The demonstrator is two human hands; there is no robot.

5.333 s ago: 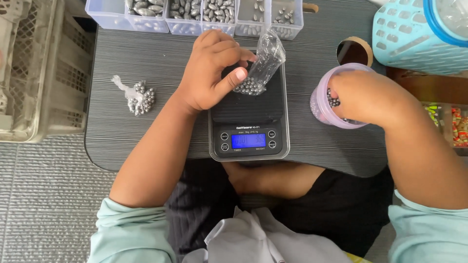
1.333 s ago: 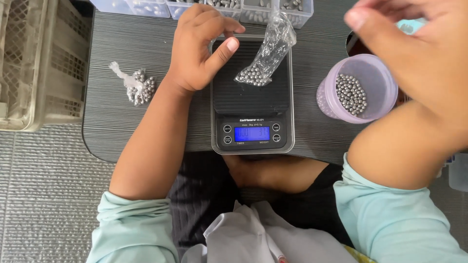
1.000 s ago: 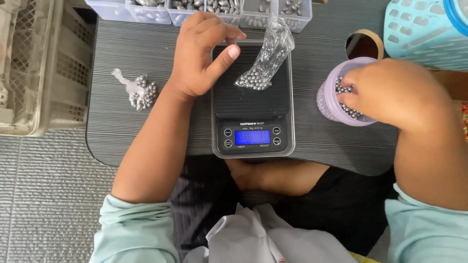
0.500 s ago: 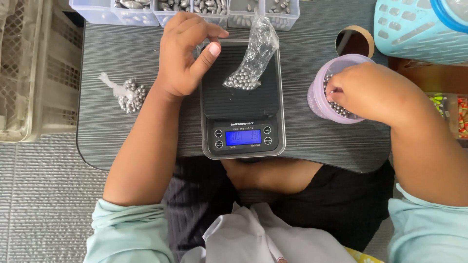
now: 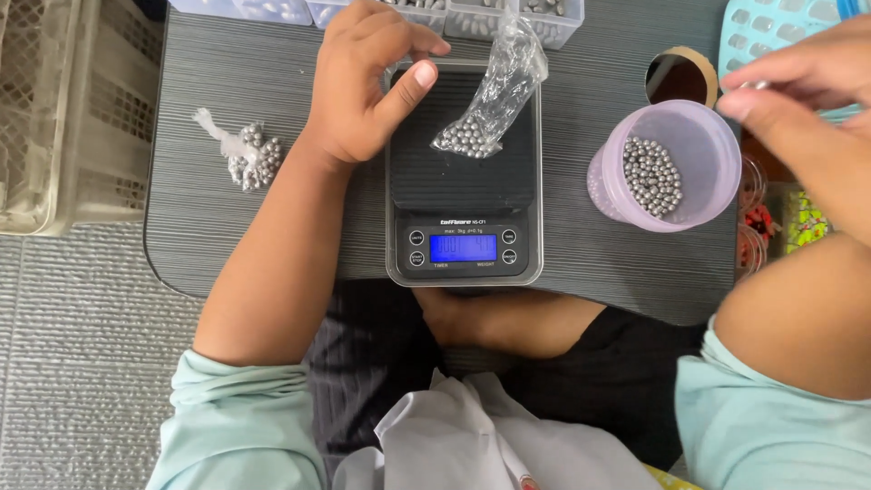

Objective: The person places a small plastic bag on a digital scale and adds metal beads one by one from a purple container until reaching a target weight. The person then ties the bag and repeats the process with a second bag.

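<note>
A black digital scale (image 5: 463,195) with a lit blue display sits on the dark table (image 5: 227,236). On its pan leans a clear plastic bag (image 5: 497,86) with small steel balls in its bottom. My left hand (image 5: 367,86) rests at the scale's far left corner, thumb and forefinger pinching the bag's clear edge. A lilac cup (image 5: 699,136) holding many steel balls (image 5: 651,174) stands right of the scale. My right hand (image 5: 803,82) hovers above and right of the cup, fingertips pinched on something small and shiny, seemingly steel balls.
A tied bag of steel balls (image 5: 247,156) lies left of my left arm. Clear compartment boxes (image 5: 472,11) line the far edge. A beige crate (image 5: 63,118) stands at the left, a light blue basket (image 5: 780,23) and a tape roll (image 5: 682,77) at the far right.
My right hand has come up out of the lilac cup and now hangs above it, fingers pinched. My left hand and the bag have stayed at the scale.
</note>
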